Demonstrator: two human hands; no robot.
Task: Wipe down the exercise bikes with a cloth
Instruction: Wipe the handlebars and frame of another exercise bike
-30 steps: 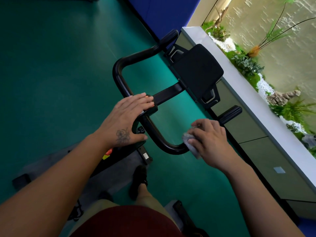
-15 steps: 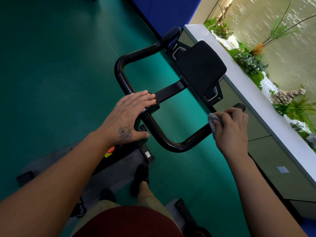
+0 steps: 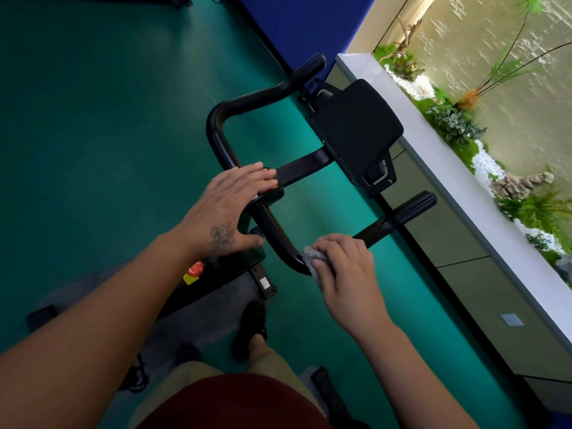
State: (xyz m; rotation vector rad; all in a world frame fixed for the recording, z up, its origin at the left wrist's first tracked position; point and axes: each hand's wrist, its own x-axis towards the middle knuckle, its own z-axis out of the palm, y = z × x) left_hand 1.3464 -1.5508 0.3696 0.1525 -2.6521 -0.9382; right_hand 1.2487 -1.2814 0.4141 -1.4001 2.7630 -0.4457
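Note:
The exercise bike's black handlebar (image 3: 216, 131) loops in front of me, with a black console pad (image 3: 359, 131) at its far side. My left hand (image 3: 229, 209) rests flat on the centre clamp of the bar, fingers straight. At the near right bend of the bar, my right hand (image 3: 343, 267) grips a small grey cloth (image 3: 311, 253) wrapped against the tube. The right grip end (image 3: 414, 207) sticks out beyond that hand, uncovered.
Green floor (image 3: 108, 103) lies all around the bike. A red knob with a yellow tag (image 3: 195, 270) sits on the frame below my left wrist. A white ledge (image 3: 433, 150) with plants runs along the right. My foot (image 3: 250, 326) is on a pedal.
My right hand slid the cloth out along the bar to the right grip end, then back down to the near bend. My left hand stayed on the clamp.

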